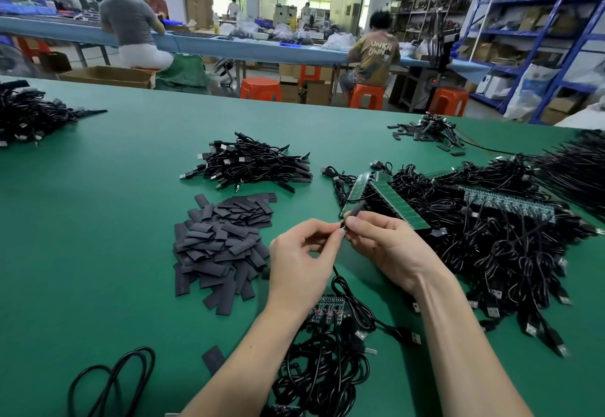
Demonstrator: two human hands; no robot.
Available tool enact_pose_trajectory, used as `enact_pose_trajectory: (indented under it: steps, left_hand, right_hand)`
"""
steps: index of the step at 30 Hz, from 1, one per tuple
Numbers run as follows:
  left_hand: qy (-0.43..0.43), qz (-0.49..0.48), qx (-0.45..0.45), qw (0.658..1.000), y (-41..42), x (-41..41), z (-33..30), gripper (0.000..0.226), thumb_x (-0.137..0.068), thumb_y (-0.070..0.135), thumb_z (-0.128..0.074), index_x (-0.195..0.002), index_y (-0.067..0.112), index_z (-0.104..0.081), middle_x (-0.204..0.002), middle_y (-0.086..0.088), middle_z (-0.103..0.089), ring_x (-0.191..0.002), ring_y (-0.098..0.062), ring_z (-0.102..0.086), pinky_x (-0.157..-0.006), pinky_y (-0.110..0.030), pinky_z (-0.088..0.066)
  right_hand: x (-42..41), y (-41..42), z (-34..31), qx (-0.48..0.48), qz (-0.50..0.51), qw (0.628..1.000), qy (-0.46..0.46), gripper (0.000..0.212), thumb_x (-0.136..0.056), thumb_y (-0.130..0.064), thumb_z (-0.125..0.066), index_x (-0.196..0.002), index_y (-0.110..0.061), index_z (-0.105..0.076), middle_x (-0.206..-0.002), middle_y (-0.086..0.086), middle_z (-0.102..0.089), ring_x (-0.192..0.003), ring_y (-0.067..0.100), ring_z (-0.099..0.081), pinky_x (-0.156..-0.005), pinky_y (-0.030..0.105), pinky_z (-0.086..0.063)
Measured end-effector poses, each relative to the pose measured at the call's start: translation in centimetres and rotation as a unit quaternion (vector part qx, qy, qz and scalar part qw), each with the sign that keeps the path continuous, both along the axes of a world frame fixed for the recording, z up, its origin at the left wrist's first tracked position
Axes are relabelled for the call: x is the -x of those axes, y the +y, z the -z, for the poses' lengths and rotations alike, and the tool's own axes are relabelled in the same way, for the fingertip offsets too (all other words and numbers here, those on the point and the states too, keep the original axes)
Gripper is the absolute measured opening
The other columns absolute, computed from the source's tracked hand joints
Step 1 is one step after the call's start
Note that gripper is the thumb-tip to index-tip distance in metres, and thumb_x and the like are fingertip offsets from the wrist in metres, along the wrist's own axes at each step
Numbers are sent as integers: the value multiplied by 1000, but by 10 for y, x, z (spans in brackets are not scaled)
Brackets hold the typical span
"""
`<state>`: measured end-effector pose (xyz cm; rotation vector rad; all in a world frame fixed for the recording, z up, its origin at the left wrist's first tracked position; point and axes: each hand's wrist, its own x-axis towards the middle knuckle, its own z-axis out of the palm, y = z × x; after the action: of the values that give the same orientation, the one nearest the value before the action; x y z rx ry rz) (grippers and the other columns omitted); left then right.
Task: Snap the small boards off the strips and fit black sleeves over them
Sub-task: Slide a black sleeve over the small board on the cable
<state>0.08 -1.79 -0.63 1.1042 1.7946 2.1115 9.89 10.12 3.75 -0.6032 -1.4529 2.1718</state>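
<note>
One black sleeve is held above the middle of the green table, slanting up and away from the hands. The right hand pinches its lower end between thumb and forefinger; the left hand pinches the cable right against it, fingertips of both hands nearly touching. The cable drops to a tangle of cables by the near edge, beside a short strip of small boards. Two longer green strips lie just behind the sleeve on a big cable heap toward the right edge. A loose sleeve pile sits left of the hands, too many to count, with a finished bundle beyond it. A seated worker's shirt reads "UNKN OWN". Four orange stools show.
</note>
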Motion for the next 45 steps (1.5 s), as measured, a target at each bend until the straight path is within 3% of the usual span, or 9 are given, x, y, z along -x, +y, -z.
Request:
enact_pose_trajectory:
  steps: [8, 15, 25, 31, 37, 45]
  left_hand:
    - [6, 2, 2, 1000, -1, -1, -1, 5, -88, 16, -78, -87, 21, -76, -79, 5, -76, -76, -18, -73, -75, -36, -61]
    - [-92, 43, -37, 994, -1, -2, -8, 12, -84, 4, -80, -91, 12, -78, -80, -1, -78, -76, -15, -75, -74, -18, -56]
    - [-50, 36, -15, 998, -3, -2, -4, 6, -85, 12, -81, -85, 18, -80, -79, 3, -78, -79, -20, -76, -81, -43, -62]
    - [-98, 58, -32, 993, 0, 0, -3, 8, -83, 6, -81, -85, 14, -79, -79, -3, -78, -77, -21, -76, -76, -28, -60]
    - [-151, 88, -40, 984, 0, 3, -4, 8, -79, 5, -83, -86, 7, -79, -81, -12, -78, -77, -29, -76, -75, -29, -61]
    - [-173, 109, -39, 978, -2, 1, -7, 7, -79, 3, -83, -83, 7, -80, -80, -13, -77, -75, -25, -76, -71, -25, -60]
  right_hand:
    - [-1, 2, 2, -2, -19, 1000, 1, 10, -72, -8, -78, -81, -9, -81, -79, 6, -73, -69, 10, -69, -68, 17, -57]
    - [3, 4, 6, 61, 15, 998, 27, 15, -69, -9, -79, -83, -5, -81, -77, 9, -73, -66, 11, -70, -62, 15, -56]
    - [0, 4, 6, 38, -21, 999, 8, 10, -73, -8, -77, -83, -7, -82, -79, 7, -75, -68, 10, -71, -63, 15, -57]
    - [-2, 4, 5, 22, -35, 999, 3, 8, -74, -8, -76, -80, -9, -81, -79, 6, -75, -69, 10, -71, -65, 15, -56]
    - [-3, 5, 6, 26, -38, 999, 4, 9, -73, -9, -77, -81, -9, -81, -80, 7, -75, -69, 11, -72, -65, 15, -57]
    - [-6, 7, 7, 32, -56, 998, -6, 9, -76, -8, -75, -84, -8, -80, -80, 7, -74, -69, 11, -71, -65, 15, -57]
